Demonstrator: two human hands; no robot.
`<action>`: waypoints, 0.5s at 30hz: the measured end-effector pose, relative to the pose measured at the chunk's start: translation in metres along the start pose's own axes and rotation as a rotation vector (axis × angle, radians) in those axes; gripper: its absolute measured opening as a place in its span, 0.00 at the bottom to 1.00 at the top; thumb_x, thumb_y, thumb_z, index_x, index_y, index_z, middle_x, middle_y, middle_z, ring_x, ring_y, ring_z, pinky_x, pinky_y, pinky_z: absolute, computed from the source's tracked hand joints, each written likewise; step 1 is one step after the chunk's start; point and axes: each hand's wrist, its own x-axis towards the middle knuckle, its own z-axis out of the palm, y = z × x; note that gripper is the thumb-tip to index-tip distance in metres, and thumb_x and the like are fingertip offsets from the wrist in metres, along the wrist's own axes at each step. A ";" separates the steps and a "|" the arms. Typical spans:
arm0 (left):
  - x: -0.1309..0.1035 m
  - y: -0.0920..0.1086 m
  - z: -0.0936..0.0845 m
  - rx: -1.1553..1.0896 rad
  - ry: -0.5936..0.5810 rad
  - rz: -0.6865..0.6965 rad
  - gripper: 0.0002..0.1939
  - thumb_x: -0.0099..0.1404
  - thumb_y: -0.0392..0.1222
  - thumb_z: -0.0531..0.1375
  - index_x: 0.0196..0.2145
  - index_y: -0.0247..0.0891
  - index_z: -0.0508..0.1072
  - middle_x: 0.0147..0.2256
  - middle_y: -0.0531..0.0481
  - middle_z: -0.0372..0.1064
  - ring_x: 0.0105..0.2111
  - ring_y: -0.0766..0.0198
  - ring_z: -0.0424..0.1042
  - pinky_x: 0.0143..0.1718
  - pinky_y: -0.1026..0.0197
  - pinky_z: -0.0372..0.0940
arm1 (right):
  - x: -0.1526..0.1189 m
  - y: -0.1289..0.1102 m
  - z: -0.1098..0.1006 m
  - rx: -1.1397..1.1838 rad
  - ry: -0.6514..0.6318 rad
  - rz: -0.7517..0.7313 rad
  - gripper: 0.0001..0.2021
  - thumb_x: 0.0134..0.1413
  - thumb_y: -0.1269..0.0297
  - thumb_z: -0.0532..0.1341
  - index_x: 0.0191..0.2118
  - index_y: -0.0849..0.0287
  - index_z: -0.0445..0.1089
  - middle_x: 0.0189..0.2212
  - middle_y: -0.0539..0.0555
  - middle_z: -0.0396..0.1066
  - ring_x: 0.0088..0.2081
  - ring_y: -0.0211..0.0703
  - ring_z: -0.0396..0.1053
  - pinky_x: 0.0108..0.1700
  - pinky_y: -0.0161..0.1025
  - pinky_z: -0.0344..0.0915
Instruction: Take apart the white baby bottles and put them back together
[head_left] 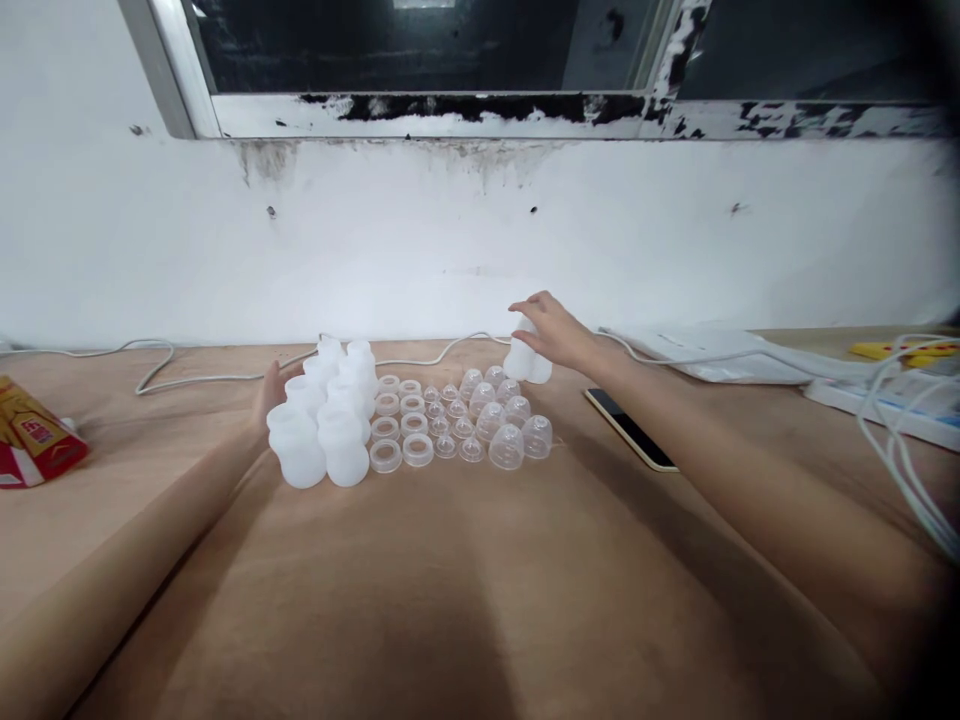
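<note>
Two rows of white baby bottle bodies (345, 450) stand upright, left of the middle of the table. My left hand (270, 395) is at the left side of these rows; its fingers are largely hidden behind the bottles. To the right lie rows of clear bottle rings (386, 457), small clear teats (445, 446) and clear dome caps (507, 447). Beyond the caps, my right hand (551, 330) is closed around the top of a white baby bottle body (521, 360), with its fingertips bent over it. Whether a second bottle stands close beside it I cannot tell.
A phone (630, 430) lies beneath my right forearm. At the left is a red and yellow packet (37, 435). A white cable (442, 352) runs along the wall. A plastic bag (712, 355), a power strip (885, 408) and looped cables (900, 460) are at the right.
</note>
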 end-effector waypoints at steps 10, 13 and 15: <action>-0.033 0.154 0.006 0.188 -0.254 0.385 0.22 0.59 0.51 0.51 0.48 0.36 0.60 0.51 0.48 0.56 0.52 0.59 0.54 0.52 0.53 0.51 | -0.038 -0.122 -0.085 0.250 0.157 -0.008 0.17 0.54 0.55 0.49 0.46 0.57 0.60 0.42 0.56 0.60 0.45 0.47 0.59 0.42 0.44 0.58; -0.069 0.171 0.035 0.398 -0.565 0.346 0.28 0.55 0.52 0.55 0.49 0.36 0.55 0.41 0.44 0.65 0.40 0.54 0.65 0.39 0.52 0.61 | -0.056 -0.155 -0.075 0.490 0.055 0.070 0.14 0.52 0.53 0.51 0.40 0.54 0.62 0.40 0.53 0.63 0.43 0.43 0.61 0.39 0.39 0.61; -0.086 0.165 0.047 0.471 -0.679 0.289 0.21 0.58 0.46 0.51 0.47 0.36 0.54 0.34 0.45 0.67 0.32 0.56 0.68 0.30 0.55 0.63 | -0.067 -0.163 -0.066 0.616 -0.037 0.095 0.12 0.49 0.54 0.54 0.38 0.53 0.62 0.39 0.52 0.65 0.41 0.41 0.63 0.38 0.37 0.61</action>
